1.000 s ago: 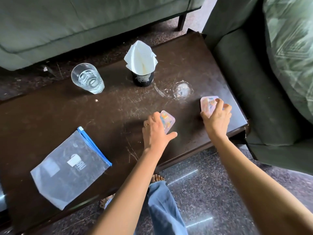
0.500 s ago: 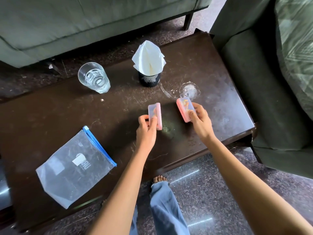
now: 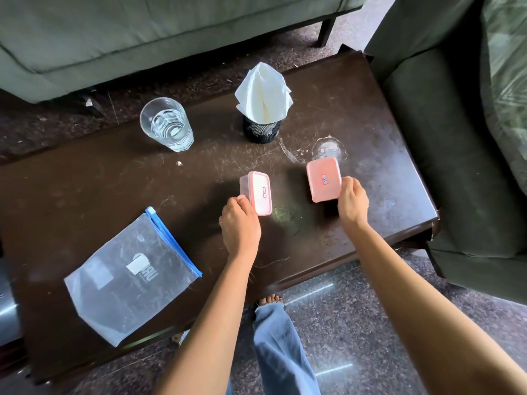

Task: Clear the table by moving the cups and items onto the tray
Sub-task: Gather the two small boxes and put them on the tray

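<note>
My left hand (image 3: 239,223) grips a small clear box with a pink lid (image 3: 258,192), tilted on its side above the dark wooden table (image 3: 85,183). A second pink-lidded box (image 3: 323,179) is held by my right hand (image 3: 352,202), its lid turned toward me. At the back left stands a clear glass (image 3: 168,128) with some water in it. A black mesh holder (image 3: 261,132) with white napkins (image 3: 262,92) stands at the back middle. A tray edge may show at the far left (image 3: 7,303); I cannot tell.
A clear zip pouch with a blue slider (image 3: 131,277) lies at the front left. Water rings (image 3: 328,148) mark the table behind the right box. Green sofas (image 3: 142,29) stand behind and to the right (image 3: 456,138). My leg and foot (image 3: 273,337) are below the table's front edge.
Both hands lifted the boxes off the table's front right and brought them toward the middle. The boxes have turned so their pink lids face me.
</note>
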